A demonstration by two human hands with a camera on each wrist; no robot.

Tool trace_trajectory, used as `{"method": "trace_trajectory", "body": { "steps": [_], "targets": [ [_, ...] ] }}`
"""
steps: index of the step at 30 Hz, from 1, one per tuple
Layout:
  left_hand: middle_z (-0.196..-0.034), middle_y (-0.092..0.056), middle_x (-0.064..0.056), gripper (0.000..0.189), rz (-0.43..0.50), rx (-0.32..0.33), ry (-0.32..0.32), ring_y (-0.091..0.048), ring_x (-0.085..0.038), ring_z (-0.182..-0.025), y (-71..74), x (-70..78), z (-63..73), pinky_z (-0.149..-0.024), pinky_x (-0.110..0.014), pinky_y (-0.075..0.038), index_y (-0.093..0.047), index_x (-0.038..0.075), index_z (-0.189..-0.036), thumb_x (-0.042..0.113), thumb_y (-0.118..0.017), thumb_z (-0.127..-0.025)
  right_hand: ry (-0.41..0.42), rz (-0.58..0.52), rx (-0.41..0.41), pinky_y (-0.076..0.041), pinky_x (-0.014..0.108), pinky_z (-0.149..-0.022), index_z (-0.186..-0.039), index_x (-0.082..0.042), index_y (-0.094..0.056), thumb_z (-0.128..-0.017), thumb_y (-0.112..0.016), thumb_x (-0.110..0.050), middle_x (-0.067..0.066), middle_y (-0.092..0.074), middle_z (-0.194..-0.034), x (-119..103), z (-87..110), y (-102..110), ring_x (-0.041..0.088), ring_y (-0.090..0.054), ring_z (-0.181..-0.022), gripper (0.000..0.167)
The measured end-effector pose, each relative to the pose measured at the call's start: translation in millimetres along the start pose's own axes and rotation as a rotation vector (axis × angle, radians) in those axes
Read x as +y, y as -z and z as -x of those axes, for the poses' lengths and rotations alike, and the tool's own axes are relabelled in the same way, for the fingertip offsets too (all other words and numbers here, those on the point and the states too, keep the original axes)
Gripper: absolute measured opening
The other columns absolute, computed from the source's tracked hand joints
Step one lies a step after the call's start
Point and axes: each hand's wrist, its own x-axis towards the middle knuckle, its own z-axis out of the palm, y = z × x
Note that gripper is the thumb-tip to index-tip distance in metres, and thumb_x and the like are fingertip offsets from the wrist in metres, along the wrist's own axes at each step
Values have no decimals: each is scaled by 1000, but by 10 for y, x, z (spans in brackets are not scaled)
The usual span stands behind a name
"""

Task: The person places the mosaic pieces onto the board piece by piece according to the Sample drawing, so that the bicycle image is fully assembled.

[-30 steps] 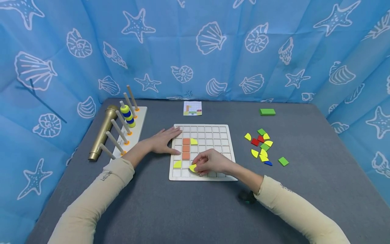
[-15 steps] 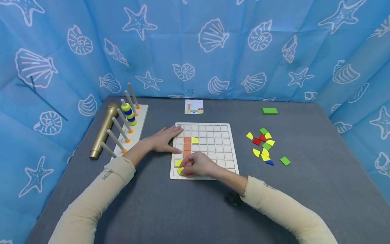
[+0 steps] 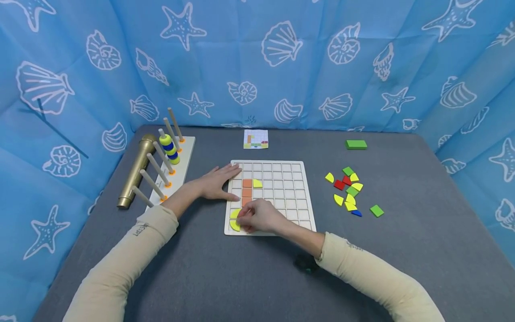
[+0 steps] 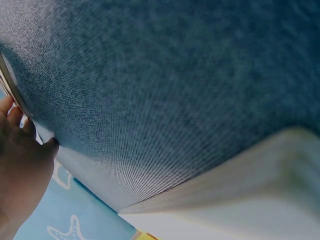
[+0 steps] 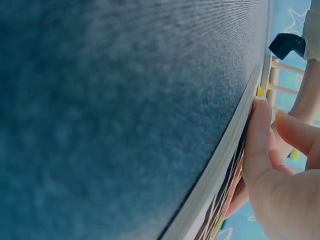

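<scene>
A white grid board [image 3: 287,205] lies flat in the middle of the table. My left hand [image 3: 217,184] rests on its left edge, fingers straight and thumb spread. At the bottom-left corner cell, my right hand [image 3: 263,216] pinches a yellow quarter-circle tile [image 3: 234,226] at its right side. In the right wrist view that tile [image 5: 260,92] shows just past the fingertips. Directly above it lies another yellow quarter-circle [image 3: 234,213]. Orange square tiles [image 3: 247,192] form a column in the second row of cells from the left, with a yellow quarter-circle [image 3: 257,184] beside the top one.
Loose yellow, green, red and blue tiles [image 3: 351,191] lie right of the board, with a green block [image 3: 356,145] behind them. A small pattern card [image 3: 255,139] lies at the back. On the left stand a pegboard with rings [image 3: 170,150] and a gold tube [image 3: 137,172].
My right hand has carried the yellow quarter-circle tile leftward across the board into the bottom-left corner cell. My left hand has stayed on the board's left edge.
</scene>
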Motion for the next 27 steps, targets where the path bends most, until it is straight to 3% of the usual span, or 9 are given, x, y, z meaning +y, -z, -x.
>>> {"method": "trace_trajectory", "body": {
  "steps": [9, 13, 27],
  "targets": [
    [-159, -7, -8, 97, 11, 4, 0, 1, -23, -144, 32, 12, 8, -113, -51, -2, -15, 11, -154, 59, -62, -84, -75, -207, -102, -56, 32, -58, -99, 1, -68, -95, -60, -13, 11, -67, -75, 16, 71, 36, 15, -63, -60, 17],
    [-159, -7, -8, 96, 3, 8, 4, 0, -23, -144, 34, 7, 1, -113, -51, -2, -16, 11, -154, 59, -62, -85, -63, -285, -168, -56, 32, -59, -107, 3, -67, -96, -59, -16, 14, -68, -82, 14, 86, 49, 14, -63, -61, 23],
    [-159, -7, -7, 97, -5, 5, 3, 0, -23, -144, 1, -5, -7, -113, -51, -2, -15, 12, -154, 61, -61, -84, -67, -380, -274, -56, 33, -70, -121, 1, -61, -101, -51, -19, 15, -68, -100, 66, 64, 50, 16, -65, -77, 31]
  ]
}}
